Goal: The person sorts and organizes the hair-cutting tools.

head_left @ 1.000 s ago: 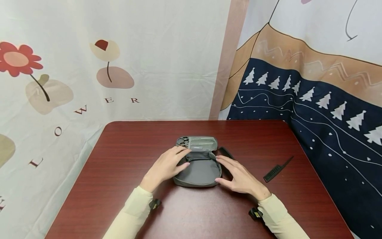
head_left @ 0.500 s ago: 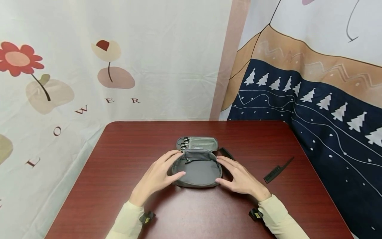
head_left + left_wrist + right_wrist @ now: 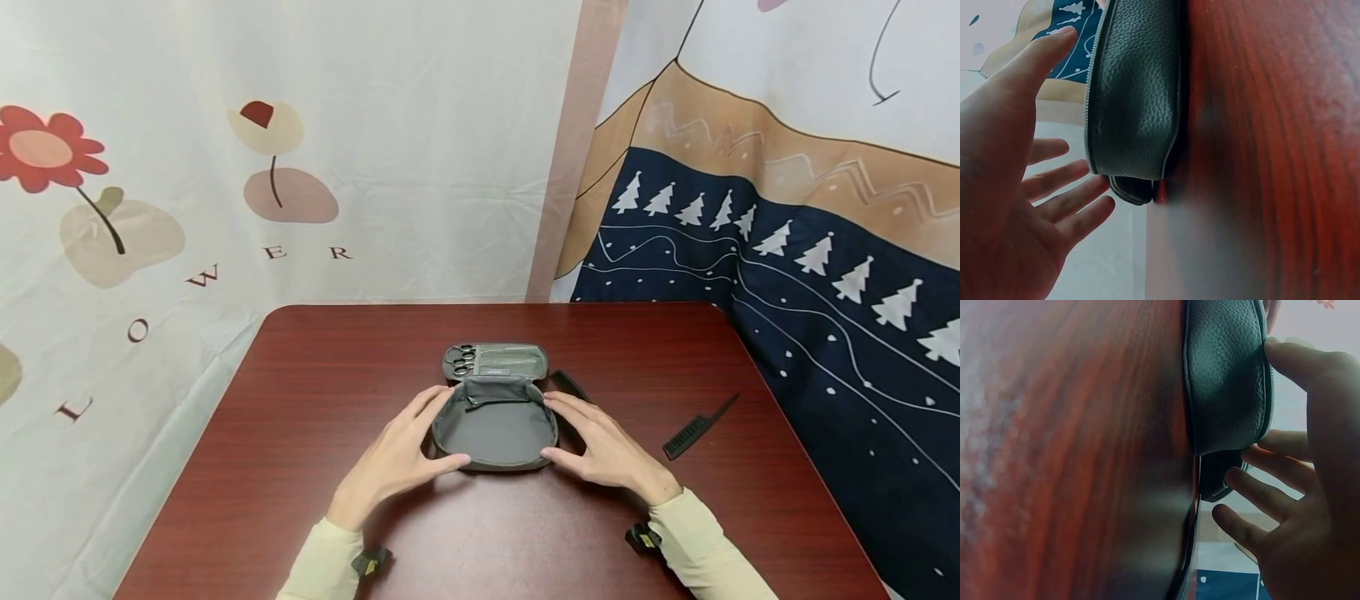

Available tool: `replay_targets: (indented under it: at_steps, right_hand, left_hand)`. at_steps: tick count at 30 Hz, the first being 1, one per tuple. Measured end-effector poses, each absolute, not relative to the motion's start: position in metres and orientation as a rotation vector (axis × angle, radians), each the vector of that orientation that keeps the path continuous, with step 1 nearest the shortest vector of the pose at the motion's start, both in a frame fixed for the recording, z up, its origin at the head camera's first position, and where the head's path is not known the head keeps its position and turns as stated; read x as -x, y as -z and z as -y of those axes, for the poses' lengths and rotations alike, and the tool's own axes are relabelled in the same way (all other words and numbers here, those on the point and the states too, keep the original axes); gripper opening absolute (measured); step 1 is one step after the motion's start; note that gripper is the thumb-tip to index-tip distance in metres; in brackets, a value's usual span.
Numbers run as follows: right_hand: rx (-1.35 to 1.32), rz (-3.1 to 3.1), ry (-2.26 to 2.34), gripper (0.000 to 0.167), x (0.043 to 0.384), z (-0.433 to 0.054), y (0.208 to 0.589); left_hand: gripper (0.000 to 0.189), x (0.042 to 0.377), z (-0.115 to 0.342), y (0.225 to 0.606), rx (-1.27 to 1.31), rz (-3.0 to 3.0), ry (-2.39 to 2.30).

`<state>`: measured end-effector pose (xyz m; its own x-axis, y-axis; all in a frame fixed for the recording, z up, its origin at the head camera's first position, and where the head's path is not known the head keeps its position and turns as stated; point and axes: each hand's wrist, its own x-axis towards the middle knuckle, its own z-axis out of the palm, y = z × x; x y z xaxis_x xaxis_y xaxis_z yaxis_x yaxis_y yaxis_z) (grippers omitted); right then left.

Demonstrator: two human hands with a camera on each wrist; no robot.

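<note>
An unzipped grey zip case [image 3: 495, 429] lies on the table, its lid [image 3: 512, 360] folded back on the far side. Scissors [image 3: 463, 360] sit in the left of the lid, beside a pale pocket. My left hand [image 3: 397, 450] is spread along the case's left side, thumb near the front rim. In the left wrist view its fingers [image 3: 1072, 206] are extended beside the case's pebbled wall [image 3: 1138, 94]. On the right side, my right hand [image 3: 611, 446] has its fingertips at the rim. The right wrist view shows its thumb [image 3: 1291, 359] at the zip edge and the fingers loosely extended.
A black comb [image 3: 697, 429] lies to the right on the brown table [image 3: 322, 358]. Another dark, flat object [image 3: 568, 383] lies right behind my right hand, partly covered by it. Printed curtains [image 3: 420, 150] hang behind the table.
My left hand has drawn back from over the case's inside, leftward and toward me, to its left rim, uncovering the scissors and the left interior. The right hand has stayed put.
</note>
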<state>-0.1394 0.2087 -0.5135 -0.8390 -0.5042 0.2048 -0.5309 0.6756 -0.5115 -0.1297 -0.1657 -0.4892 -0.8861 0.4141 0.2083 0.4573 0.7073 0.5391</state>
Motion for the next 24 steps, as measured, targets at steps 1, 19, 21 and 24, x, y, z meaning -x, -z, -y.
replay_targets:
  at_steps: [1, 19, 21, 24]
  right_hand:
    - [-0.875, 2.833, -0.888, 0.081, 0.139, -0.209, 0.514]
    - [-0.88, 2.827, -0.89, 0.081, 0.139, -0.209, 0.513]
    - [-0.878, 2.832, -0.887, 0.081, 0.139, -0.209, 0.513]
    - [-0.877, 2.84, -0.886, 0.081, 0.139, -0.209, 0.512]
  left_hand:
    - [0.106, 0.129, 0.165, 0.49, 0.725, 2.836, 0.925]
    - [0.107, 0.135, 0.163, 0.5, 0.742, 2.809, 0.971]
    - [0.106, 0.135, 0.162, 0.5, 0.737, 2.809, 0.96]
    - [0.107, 0.135, 0.162, 0.5, 0.725, 2.82, 0.94]
